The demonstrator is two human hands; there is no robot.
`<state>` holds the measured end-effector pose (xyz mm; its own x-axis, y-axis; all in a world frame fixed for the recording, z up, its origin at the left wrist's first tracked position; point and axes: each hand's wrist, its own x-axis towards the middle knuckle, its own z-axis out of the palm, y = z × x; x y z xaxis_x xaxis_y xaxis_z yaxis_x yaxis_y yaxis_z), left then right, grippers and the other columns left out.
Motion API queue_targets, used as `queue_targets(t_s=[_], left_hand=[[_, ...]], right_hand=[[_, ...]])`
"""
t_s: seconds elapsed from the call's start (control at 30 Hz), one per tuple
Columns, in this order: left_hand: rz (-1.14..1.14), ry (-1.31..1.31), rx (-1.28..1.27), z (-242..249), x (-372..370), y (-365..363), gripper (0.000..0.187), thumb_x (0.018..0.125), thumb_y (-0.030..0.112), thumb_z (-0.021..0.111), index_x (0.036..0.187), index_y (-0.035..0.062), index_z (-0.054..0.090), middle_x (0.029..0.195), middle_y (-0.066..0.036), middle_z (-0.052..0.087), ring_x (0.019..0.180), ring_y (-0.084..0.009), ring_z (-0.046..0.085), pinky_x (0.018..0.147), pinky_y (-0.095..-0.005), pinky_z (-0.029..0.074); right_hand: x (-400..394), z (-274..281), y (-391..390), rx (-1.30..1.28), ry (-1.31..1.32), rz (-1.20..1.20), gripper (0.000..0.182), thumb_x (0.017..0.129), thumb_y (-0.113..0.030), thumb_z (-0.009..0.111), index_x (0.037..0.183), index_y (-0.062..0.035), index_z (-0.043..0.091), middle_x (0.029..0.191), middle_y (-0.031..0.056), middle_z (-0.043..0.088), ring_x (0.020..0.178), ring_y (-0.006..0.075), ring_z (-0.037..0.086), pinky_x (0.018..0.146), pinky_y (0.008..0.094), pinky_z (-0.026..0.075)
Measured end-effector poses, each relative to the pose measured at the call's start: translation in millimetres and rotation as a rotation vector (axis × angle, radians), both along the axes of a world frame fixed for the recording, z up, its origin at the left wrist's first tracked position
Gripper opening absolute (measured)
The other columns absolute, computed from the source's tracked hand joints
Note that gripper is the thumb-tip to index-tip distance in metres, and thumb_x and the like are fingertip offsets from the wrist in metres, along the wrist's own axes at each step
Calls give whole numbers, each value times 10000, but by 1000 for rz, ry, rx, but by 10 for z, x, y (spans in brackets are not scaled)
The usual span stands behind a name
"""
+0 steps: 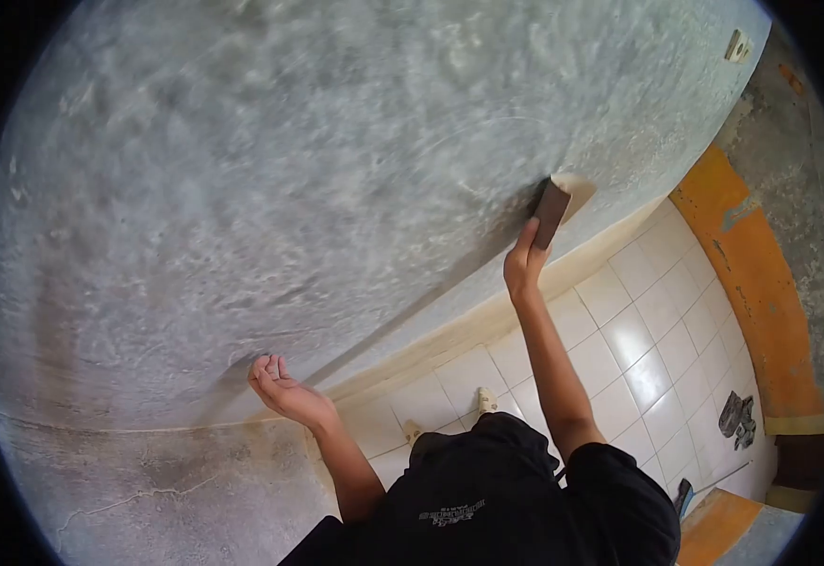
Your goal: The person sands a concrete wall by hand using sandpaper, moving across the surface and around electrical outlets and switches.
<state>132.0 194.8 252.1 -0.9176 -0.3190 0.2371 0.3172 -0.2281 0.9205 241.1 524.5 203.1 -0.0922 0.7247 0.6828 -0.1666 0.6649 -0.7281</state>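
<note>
"Starting with the right hand (525, 267), report what its fingers grasp."

"They close around the lower end of a brown sandpaper sheet (552, 213), apparently folded. The sheet is at the grey plaster wall (242, 189), just above its bottom edge. Whether it wraps a block, I cannot tell from where I stand."

"Why grip that end?"

"Judging by the pose, a low grip leaves most of the sheet's length clear of the fingers. The nearly straight arm suits a spot off to the person's right."

"State the condition of the left hand (291, 396)."

"Fingers loosely bent, grasping nothing that I can see. It is beside the wall's bottom edge, near the corner with the adjoining wall (166, 467). Fingertip contact cannot be confirmed. The position may suit steadying the body."

"List the surroundings."

"Beige skirting (586, 261) runs along the wall's bottom edge, above the tiled floor (652, 311). An electrical plate (737, 46) is mounted near the wall's right edge. A dark crumpled bundle (734, 418) lies near the floor's right edge, well apart from both hands, presumably to stay out from underfoot."
</note>
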Motion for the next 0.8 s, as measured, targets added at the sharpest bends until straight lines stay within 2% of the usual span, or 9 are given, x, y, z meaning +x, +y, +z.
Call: queue_targets(t_s=[0.1, 0.2, 0.27, 0.37, 0.4, 0.47, 0.6, 0.7, 0.8], left_hand=[[-46, -16, 12, -50, 105, 189, 199, 981, 264, 442, 1024, 94, 538, 1067, -30, 505, 1043, -184, 468, 993, -377, 341], [-66, -44, 26, -86, 195, 295, 224, 972, 294, 452, 1042, 97, 532, 1059, -26, 510, 1059, -181, 459, 992, -377, 330], [-78, -56, 27, -84, 207, 330, 223, 968, 292, 453, 1040, 97, 533, 1050, -26, 511, 1056, -181, 460, 992, -379, 330], [-54, -42, 45, -48, 185, 297, 193, 982, 258, 432, 986, 94, 535, 1041, -31, 505, 1019, -186, 472, 962, -368, 351], [-49, -37, 36, -41, 148, 282, 195, 984, 258, 430, 985, 94, 534, 1039, -31, 504, 1019, -185, 471, 963, -370, 350], [-58, -41, 2, -31, 101, 191, 197, 987, 258, 425, 985, 92, 532, 1035, -32, 500, 1020, -183, 471, 966, -373, 349], [-68, 12, 10, 9, 26, 166, 203, 991, 261, 418, 980, 92, 530, 1028, -33, 494, 1016, -184, 471, 965, -380, 351], [-41, 26, 9, 60, 26, 210, 199, 990, 260, 417, 966, 94, 525, 993, -24, 481, 996, -176, 462, 949, -374, 353], [-16, 30, -1, -40, -35, 208, 192, 990, 261, 417, 954, 101, 518, 972, -16, 467, 976, -167, 449, 919, -365, 348]], right_hand=[[40, 489, 133, 430, -101, 70, 512, 965, -133, 452, 1446, 22, 372, 1502, 237, 350, 1433, 409, 256, 1177, 498, 137], [142, 466, -122, 780, -532, 596, 724, 723, -107, 615, 1429, -95, 458, 1489, 94, 432, 1407, 288, 364, 1177, 507, 195], [223, -32, 3, 706, -748, 628, 814, 658, -125, 647, 1442, -74, 433, 1487, 152, 418, 1407, 330, 349, 1174, 491, 220], [51, -701, 276, 183, -116, 20, 675, 889, -218, 598, 1464, 17, 337, 1525, 215, 325, 1425, 339, 292, 1173, 419, 209], [51, -440, 267, -142, 155, -55, 622, 978, -261, 543, 1462, 53, 310, 1534, 231, 295, 1431, 338, 269, 1170, 404, 201], [147, -78, 570, -320, 123, -179, 564, 1058, -296, 381, 1459, 85, 274, 1537, 216, 279, 1421, 297, 259, 1161, 370, 195], [147, 1208, 908, -42, 295, -119, 564, 1054, -296, 400, 1450, 89, 286, 1464, 206, 376, 1309, 270, 383, 1103, 353, 279], [117, 1625, 785, 60, 112, 142, 519, 1030, -289, 429, 1445, 16, 366, 1400, 206, 462, 1282, 256, 444, 1096, 384, 308], [45, 1855, 347, 912, -171, 121, 434, 971, -150, 468, 1401, -96, 504, 1291, 233, 585, 1283, 310, 510, 1137, 444, 287]])
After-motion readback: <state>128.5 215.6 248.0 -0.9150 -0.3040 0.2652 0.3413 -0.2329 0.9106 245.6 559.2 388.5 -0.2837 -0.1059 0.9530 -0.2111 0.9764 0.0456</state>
